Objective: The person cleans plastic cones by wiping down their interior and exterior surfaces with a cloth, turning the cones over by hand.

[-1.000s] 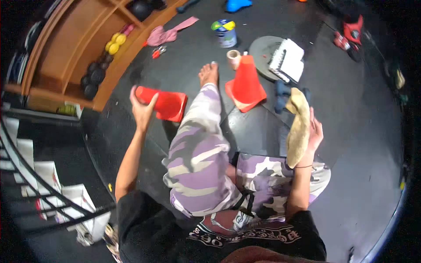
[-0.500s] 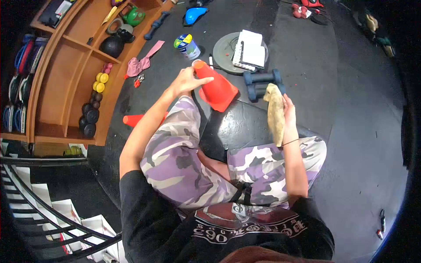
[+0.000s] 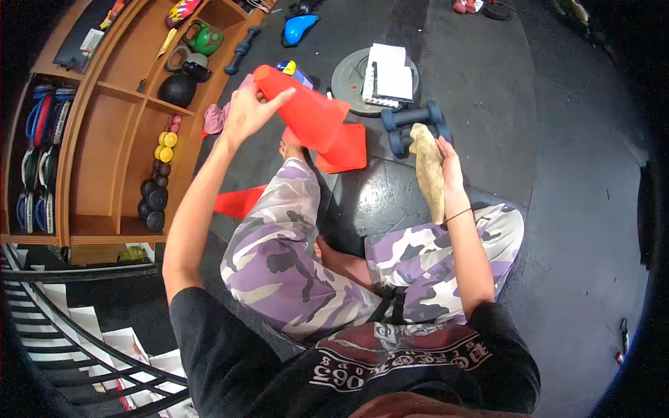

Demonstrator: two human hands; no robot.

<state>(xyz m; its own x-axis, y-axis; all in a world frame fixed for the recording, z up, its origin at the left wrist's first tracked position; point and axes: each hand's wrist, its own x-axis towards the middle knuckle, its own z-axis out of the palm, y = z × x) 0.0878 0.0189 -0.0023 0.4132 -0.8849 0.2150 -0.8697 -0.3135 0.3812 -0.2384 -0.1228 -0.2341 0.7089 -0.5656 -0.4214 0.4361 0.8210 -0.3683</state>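
My left hand (image 3: 249,111) grips the narrow top of an orange cone (image 3: 306,111), which hangs tilted above the floor with its base toward the right. Just below its base a second orange cone (image 3: 348,149) stands on the black mat, partly hidden by the raised one. In my right hand (image 3: 453,169) is a crumpled beige cloth (image 3: 428,171), held upright over my knee with the fingers behind it. Another orange cone (image 3: 238,202) lies on its side by my left leg, partly covered by it.
Two blue dumbbells (image 3: 412,117) lie beyond the cloth. Behind them, a spiral notebook (image 3: 391,80) rests on a round grey plate (image 3: 346,87). A can (image 3: 296,72) is partly hidden behind the raised cone. Wooden shelves (image 3: 104,146) with weights stand at left; a black railing (image 3: 83,334) is lower left.
My left hand has lifted one cone up and to the left, off another that now shows beneath it. The right hand and its cloth have shifted slightly left.
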